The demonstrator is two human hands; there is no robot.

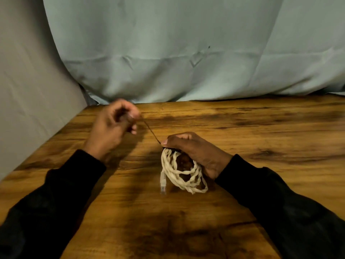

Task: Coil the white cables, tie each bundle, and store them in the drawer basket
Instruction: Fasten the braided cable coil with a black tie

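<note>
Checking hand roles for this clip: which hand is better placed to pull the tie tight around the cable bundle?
The left hand. It already pinches the free end of the dark tie, raised away from the bundle. The right hand grips the coiled white cable and pins the tie's other end.

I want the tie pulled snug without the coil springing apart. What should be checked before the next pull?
1. Right hand grips the white cable coil: ok.
2. Left hand pinches the dark tie: ok.
3. Tie runs taut between both hands: ok.
4. Tie fully wrapped around the coil: cannot tell, hidden under the fingers.
5. Connector end tucked in: not ok, it hangs loose.
6. Drawer basket within reach: cannot tell, not in view.
</note>
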